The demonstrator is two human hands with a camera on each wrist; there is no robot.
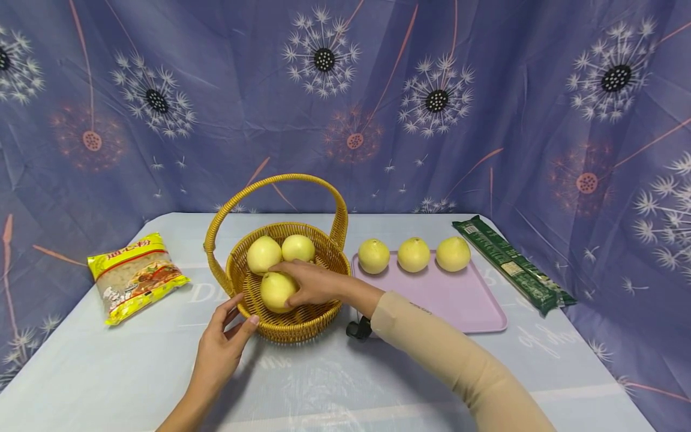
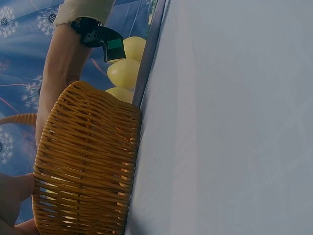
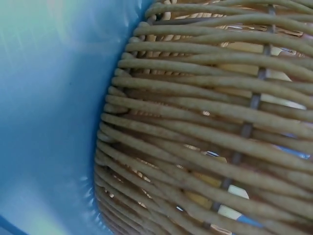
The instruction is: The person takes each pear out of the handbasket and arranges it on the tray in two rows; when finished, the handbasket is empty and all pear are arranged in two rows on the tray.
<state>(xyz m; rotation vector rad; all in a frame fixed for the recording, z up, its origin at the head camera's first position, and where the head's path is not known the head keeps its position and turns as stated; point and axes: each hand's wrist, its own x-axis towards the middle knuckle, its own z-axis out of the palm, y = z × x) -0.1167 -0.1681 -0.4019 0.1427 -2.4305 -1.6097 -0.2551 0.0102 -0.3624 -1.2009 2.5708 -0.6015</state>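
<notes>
A yellow wicker basket [image 1: 302,332] with a tall arched handle holds three pale yellow pears. My right hand [image 1: 310,282] reaches over its right rim and grips the front pear [image 1: 276,293], fingers across the top and thumb at its side. Behind it lie a left pear [image 1: 264,254] and a right pear [image 1: 298,247], partly hidden by the hand. At the basket's front left, my left hand [image 1: 222,342] touches the rim, thumb and fingers spread apart. In the right wrist view the wicker side [image 3: 195,107] hides that hand.
Three more pears, the middle one [image 1: 413,255] among them, line the back edge of a pink tray [image 1: 459,306] right of the basket. A dark green packet [image 1: 513,264] lies beyond the tray. A yellow food bag [image 1: 137,276] sits at left; a patterned curtain [image 1: 378,120] hangs behind.
</notes>
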